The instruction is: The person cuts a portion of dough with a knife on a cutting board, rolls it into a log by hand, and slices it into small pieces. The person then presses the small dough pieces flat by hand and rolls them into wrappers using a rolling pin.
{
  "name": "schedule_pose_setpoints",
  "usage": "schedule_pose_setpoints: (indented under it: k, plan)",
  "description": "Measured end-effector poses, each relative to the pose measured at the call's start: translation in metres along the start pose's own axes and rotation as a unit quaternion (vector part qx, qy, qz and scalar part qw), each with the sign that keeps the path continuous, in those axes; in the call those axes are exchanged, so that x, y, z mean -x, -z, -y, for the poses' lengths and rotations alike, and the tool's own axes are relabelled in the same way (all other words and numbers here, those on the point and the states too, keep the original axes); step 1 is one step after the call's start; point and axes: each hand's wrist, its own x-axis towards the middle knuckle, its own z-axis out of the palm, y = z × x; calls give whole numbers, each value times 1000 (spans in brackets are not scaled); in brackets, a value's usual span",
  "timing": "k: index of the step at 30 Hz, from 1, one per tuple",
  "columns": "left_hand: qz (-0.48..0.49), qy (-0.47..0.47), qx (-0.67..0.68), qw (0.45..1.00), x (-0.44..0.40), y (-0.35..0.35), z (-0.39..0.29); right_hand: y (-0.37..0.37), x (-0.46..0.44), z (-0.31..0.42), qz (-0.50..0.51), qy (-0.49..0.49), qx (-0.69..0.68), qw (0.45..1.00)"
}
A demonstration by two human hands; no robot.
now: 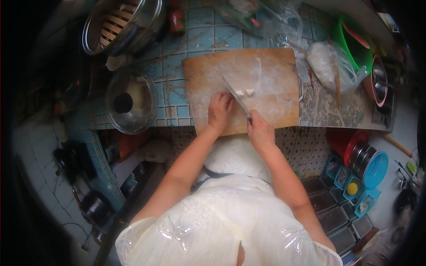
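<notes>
A floured wooden cutting board [277, 66] lies at the edge of the blue-tiled counter. My right hand [261, 133] is closed round the handle of a knife [237, 98], whose blade slants up and left across the board. On the board just left of the blade rests my left hand [219, 111], its fingers curled; whatever they hold, if anything, is hidden. Two small white pieces [250, 92], perhaps dough, sit to the right of the blade, the nearer one close against it.
Left of the board is a glass-lidded bowl [131, 103], with a steamer pot [119, 26] behind it. A plastic bag of white stuff [321, 66], a wooden rolling stick [337, 84] and a green basin [350, 42] stand right. Below right is a blue basin [376, 169].
</notes>
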Motion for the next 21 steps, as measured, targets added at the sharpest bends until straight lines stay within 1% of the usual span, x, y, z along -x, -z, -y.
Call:
schedule_pose_setpoints:
  k: [1,4,5,7,9,11,13,15,17,19,21]
  plan:
    - [7,2,-6,1000,0,1,-1,-4,-2,0,17,-15,17,1000]
    - [19,4,-14,1000,5,5,-4,-12,-15,2,15,-21,-6,1000]
    - [17,-1,-18,1000,3,7,-4,-10,-18,0,12,-20,-7,1000]
    - [12,-2,-28,1000,7,10,-5,-4,-23,-9,16,-34,-67,997]
    - [11,3,-36,999,11,7,-2,11,-23,-21,0,-46,-63,997]
    - [43,18,8,999,9,-2,0,22,-19,-25,-13,-59,-59,996]
    - [38,7,14,999,1,-17,-7,31,-16,-25,-33,-56,-76,995]
    - [32,-3,20,999,-2,-24,-10,33,-8,-20,-29,-42,-79,996]
    - [26,-41,29,998,-2,-27,-9,33,0,-17,-25,-29,-84,996]
    - [31,-46,48,997,1,-22,-11,30,6,-18,-27,-5,-58,998]
    - [39,-52,67,996,3,-18,-11,26,10,-17,-39,-3,-56,998]
